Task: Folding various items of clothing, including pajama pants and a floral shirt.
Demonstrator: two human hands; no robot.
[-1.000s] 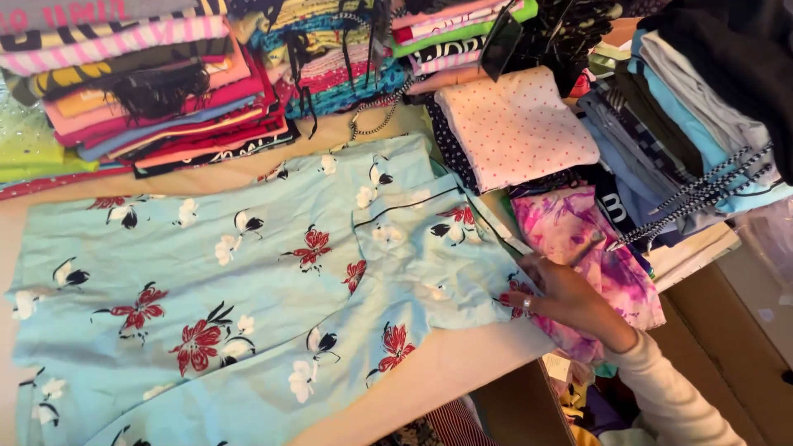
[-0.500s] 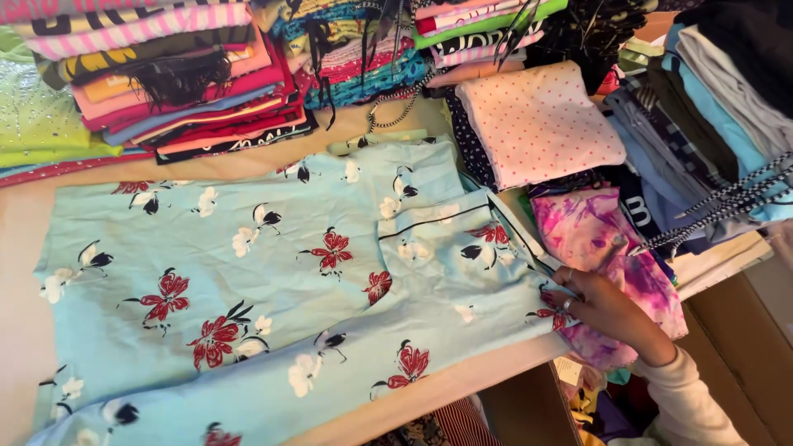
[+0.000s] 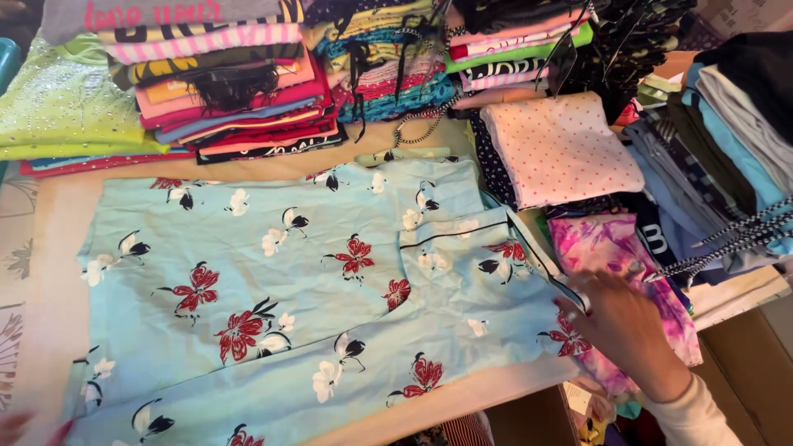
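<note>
A light blue garment (image 3: 314,297) printed with red, white and black flowers lies spread flat on the table. My right hand (image 3: 624,326), in a cream sleeve, rests at its right edge, with the fingers pinching the dark-piped hem. That hand lies partly over a folded pink and purple tie-dye cloth (image 3: 615,248). A blurred pinkish sliver at the bottom left corner seems to be my left hand (image 3: 21,429), by the garment's lower left corner; its fingers cannot be made out.
Stacks of folded clothes line the back: a green sequinned top (image 3: 66,107), a striped and pink pile (image 3: 223,83), a white pink-dotted fold (image 3: 557,149). Blue and grey piles with cords (image 3: 727,165) stand at the right. A cardboard box (image 3: 752,363) sits below the table edge.
My right hand has stayed on the garment's right edge, shifting slightly down. The view has swung a little, and the sliver of my left hand has come in at the bottom left.
</note>
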